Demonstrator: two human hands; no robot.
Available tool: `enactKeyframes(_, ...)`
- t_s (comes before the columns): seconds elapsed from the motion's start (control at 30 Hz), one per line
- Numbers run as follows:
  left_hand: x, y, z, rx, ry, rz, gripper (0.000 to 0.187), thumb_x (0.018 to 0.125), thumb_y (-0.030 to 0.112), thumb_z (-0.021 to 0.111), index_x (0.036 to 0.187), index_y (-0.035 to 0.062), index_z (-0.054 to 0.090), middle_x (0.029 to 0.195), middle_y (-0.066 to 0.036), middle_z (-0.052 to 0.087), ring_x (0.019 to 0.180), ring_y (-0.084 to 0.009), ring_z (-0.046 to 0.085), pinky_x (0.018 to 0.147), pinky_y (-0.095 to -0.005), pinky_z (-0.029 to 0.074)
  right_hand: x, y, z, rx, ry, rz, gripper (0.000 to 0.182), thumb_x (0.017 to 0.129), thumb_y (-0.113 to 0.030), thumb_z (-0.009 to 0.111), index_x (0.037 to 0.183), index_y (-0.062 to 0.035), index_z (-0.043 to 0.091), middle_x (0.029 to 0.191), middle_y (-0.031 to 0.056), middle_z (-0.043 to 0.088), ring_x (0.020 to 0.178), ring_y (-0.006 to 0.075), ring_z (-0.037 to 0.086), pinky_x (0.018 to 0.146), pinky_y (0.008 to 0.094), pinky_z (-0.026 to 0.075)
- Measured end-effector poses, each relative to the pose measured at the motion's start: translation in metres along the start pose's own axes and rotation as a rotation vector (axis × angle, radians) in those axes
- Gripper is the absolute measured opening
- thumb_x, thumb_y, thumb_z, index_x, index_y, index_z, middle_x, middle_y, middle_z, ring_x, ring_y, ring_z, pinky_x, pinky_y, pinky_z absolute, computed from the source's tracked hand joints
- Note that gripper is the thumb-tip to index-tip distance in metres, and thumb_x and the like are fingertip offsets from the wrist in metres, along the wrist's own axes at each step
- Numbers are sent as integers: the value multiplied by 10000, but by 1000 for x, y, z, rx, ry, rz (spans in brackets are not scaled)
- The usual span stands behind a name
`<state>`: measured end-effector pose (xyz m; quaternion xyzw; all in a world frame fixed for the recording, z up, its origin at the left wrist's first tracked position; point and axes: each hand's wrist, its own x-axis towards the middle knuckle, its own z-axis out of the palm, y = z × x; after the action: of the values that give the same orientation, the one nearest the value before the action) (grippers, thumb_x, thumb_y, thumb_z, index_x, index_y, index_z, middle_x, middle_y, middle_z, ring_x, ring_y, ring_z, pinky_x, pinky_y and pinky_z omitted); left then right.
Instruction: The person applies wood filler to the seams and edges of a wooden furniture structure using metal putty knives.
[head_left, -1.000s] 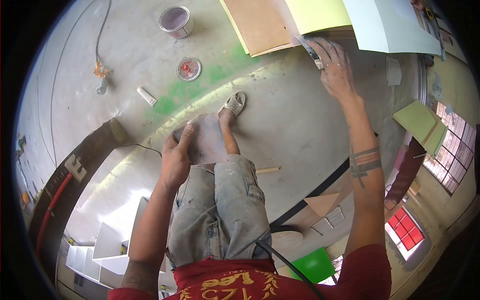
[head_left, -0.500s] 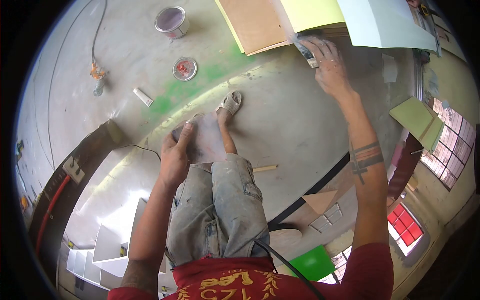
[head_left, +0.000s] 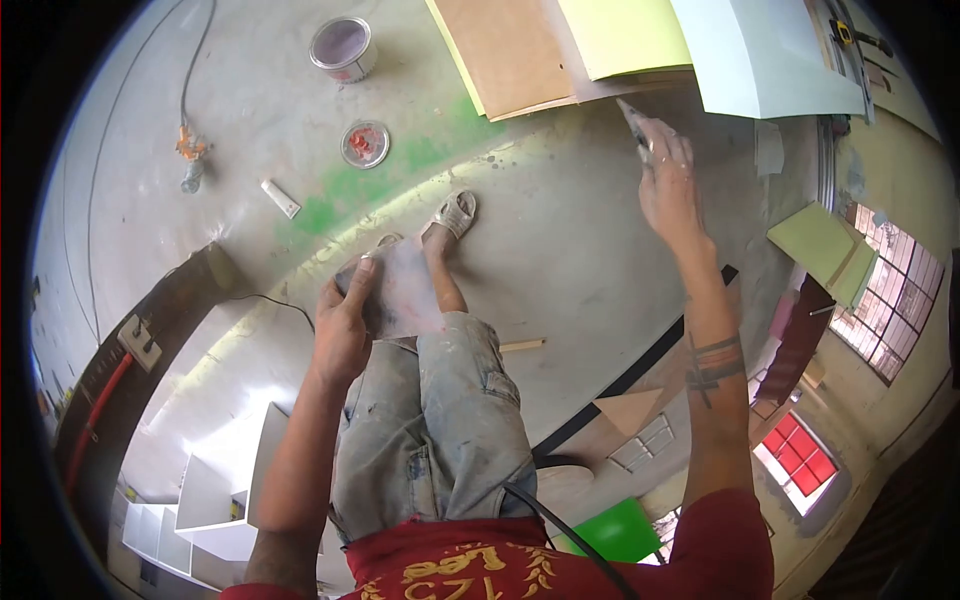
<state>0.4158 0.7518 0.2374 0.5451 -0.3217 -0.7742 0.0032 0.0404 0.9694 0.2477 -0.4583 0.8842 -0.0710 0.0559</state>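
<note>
Since the earlier frame, the right hand point(head_left: 668, 185) has drawn back from the edge of the stacked panels and now sits lower, clear of them, while the left hand point(head_left: 343, 325) has stayed in place on the flat board point(head_left: 400, 285). The right hand is closed around one putty knife point(head_left: 637, 125), whose blade points up toward the panels. The left hand is clamped on the near edge of the flat board, thumb on top; the board rests above the person's knee and carries a pale smear of filler. The two hands are well apart. Four panels lie on the floor point(head_left: 570, 230) at the top of the view: one brown panel point(head_left: 505, 50), one yellow-green panel point(head_left: 625, 35), one pale blue panel point(head_left: 765, 50), and a thin yellow-green edge showing from under the brown one. Two round containers stand on the floor at upper left: one open paint can point(head_left: 343, 45) holding a pale lilac-grey substance, and one shallow lid point(head_left: 365, 143) holding red residue. One small white tube point(head_left: 280, 198) lies near the lid. One cable connector point(head_left: 190, 150) lies at the far left. One sandalled foot point(head_left: 455, 213) is planted on the floor just beyond the board. One wooden stick point(head_left: 522, 345) lies beside the leg.
</note>
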Motion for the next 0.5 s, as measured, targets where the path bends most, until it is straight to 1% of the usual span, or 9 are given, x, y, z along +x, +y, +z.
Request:
enactKeyframes(0.1, 0, 3, -1, -64, -38, 13, 468, 1025, 339, 640, 1276, -50, 569, 1138, -104, 673, 992, -155, 654, 864, -290, 527, 9, 16, 15, -69, 120, 128, 479, 909, 15, 562, 1368, -122, 572, 1367, 123, 582, 1217, 378, 544, 1017, 493, 476)
enactKeyframes(0.2, -2, 8, 4, -130, -58, 1, 444, 1023, 334, 644, 1248, -43, 579, 1108, -100, 675, 966, -152, 658, 827, -284, 535, 20, 23, 23, -132, 134, 241, 439, 937, -30, 559, 1361, -140, 585, 1352, 104, 594, 1212, 380, 545, 1017, 503, 477)
enactKeyframes(0.3, 2, 5, 0, -78, -33, -19, 412, 1031, 321, 633, 1232, -36, 590, 1080, -97, 679, 925, -147, 661, 786, -282, 542, 29, 15, 28, -127, 101, 221, 492, 901, -43, 594, 1375, -173, 574, 1381, 73, 578, 1223, 361, 535, 1022, 513, 473)
enactKeyframes(0.4, 0, 6, 3, -91, -75, -17, 396, 1034, 306, 627, 1235, -33, 592, 1057, -96, 683, 887, -140, 661, 755, -279, 544, 26, -11, 28, -124, 64, 110, 567, 859, -40, 613, 1400, -198, 547, 1417, 47, 550, 1251, 345, 510, 1027, 516, 470)
enactKeyframes(0.43, -1, 6, 7, -87, -76, -7, 398, 1036, 308, 623, 1238, -33, 593, 1056, -96, 684, 885, -138, 661, 756, -279, 543, 24, -24, 26, -134, 14, 117, 624, 829, -37, 623, 1422, -199, 518, 1435, 43, 529, 1260, 330, 495, 1030, 510, 465)
enactKeyframes(0.5, -3, 6, 13, -81, -82, 17, 401, 1040, 312, 614, 1242, -33, 593, 1053, -95, 684, 881, -134, 660, 757, -277, 542, 16, -39, 26, -92, -5, 64, 623, 829, -25, 620, 1422, -188, 519, 1418, 56, 538, 1253, 334, 495, 1030, 510, 461)
